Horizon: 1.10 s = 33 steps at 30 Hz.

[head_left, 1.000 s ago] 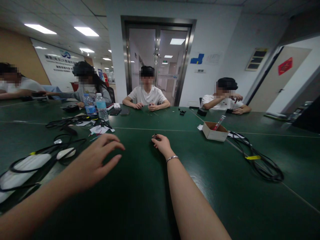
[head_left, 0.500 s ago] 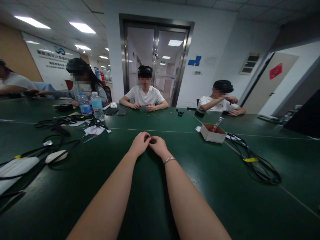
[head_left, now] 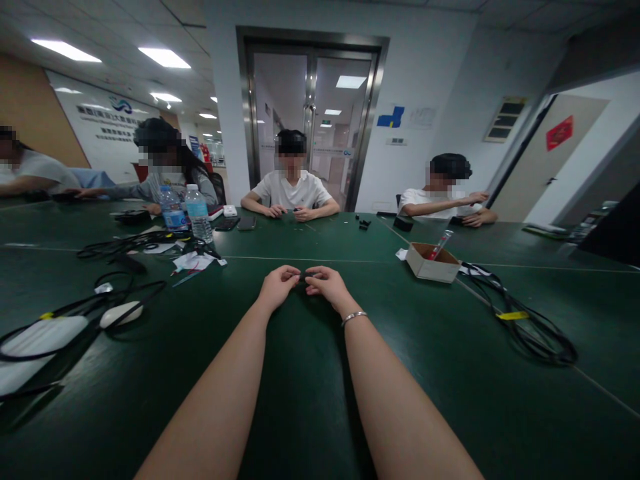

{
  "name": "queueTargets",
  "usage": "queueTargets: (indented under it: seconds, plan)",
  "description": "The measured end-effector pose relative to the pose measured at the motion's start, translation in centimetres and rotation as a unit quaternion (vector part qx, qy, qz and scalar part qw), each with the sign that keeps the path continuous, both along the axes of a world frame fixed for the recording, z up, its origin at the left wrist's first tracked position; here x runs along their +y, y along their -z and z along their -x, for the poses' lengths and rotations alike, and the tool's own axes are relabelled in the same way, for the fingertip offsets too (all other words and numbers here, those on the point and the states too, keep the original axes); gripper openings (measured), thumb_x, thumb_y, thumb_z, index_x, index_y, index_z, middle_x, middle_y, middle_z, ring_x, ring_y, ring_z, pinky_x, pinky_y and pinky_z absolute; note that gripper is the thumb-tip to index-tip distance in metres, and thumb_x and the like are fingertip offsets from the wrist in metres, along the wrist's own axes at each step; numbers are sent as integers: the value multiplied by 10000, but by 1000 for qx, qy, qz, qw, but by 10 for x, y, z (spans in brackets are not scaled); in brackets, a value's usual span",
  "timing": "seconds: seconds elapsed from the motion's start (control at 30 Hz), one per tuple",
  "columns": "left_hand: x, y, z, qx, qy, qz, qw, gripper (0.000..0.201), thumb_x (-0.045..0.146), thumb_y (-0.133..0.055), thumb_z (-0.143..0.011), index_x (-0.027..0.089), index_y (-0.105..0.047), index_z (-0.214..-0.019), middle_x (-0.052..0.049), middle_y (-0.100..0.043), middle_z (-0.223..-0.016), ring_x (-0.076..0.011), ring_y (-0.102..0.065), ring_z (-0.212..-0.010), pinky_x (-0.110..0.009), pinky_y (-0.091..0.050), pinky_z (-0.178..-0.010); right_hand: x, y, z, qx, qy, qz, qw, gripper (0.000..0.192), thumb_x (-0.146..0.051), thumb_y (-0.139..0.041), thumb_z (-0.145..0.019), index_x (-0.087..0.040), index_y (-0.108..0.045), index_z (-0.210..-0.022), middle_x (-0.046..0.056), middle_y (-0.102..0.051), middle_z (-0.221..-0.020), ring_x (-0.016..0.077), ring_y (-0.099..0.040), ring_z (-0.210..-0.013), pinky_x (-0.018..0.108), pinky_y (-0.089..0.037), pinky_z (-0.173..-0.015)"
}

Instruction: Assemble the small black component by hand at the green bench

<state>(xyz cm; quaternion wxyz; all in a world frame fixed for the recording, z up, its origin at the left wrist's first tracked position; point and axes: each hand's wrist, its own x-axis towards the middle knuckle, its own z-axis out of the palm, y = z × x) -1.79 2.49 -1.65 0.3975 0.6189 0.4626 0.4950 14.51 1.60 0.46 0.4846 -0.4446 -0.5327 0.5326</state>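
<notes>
Both hands meet over the dark green table [head_left: 450, 373]: the left hand [head_left: 277, 288] and right hand [head_left: 327, 287] pinch a small dark part [head_left: 303, 276] between fingertips. Likely mid-assembly; what follows needs fine, steady fingertip alignment.

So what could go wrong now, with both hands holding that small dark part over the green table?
1. The small dark part is pinched only by the fingertips of the left hand and right hand; it could slip and be hard to spot on the dark green table.
2. The part is mostly hidden by the fingers, so a misfit may go unnoticed.
</notes>
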Motion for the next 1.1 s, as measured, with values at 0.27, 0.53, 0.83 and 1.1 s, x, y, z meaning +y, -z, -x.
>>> queueTargets:
  seconds: [0.27,0.53,0.83,1.1]
  plan:
    - [-2,-6,-4,-61,-16,39,997,176,221,-674,-750,123,-629,-888,-65,-671,-785,-167,-644,-730,-329,-524,-747,-1,-3,-5,89,22,35,995,170,26,-563,-838,-90,-615,-950,40,-656,-706,124,-661,-530,192,-583,-531]
    - [0,-5,-3,-62,-22,42,997,157,232,-636,-793,114,-629,-897,-76,-672,-797,-162,-645,-733,-308,-523,-724,1,-1,-6,113,9,36,993,187,42,-565,-821,-87,-624,-942,55,-667,-728,141,-668,-567,220,-589,-566]
    - [4,1,-3,-85,-16,38,996,209,289,-659,-783,116,-632,-897,-77,-676,-792,-151,-638,-718,-301,-519,-716,-1,-2,-7,111,11,30,993,173,25,-556,-832,-89,-620,-945,65,-666,-739,154,-673,-589,247,-593,-596]
    - [1,-5,-5,-86,-27,52,995,168,261,-655,-781,117,-635,-865,-73,-669,-769,-141,-625,-675,-300,-514,-703,0,-2,-6,106,8,32,994,182,30,-554,-829,-95,-619,-945,64,-670,-747,148,-672,-583,236,-589,-581]
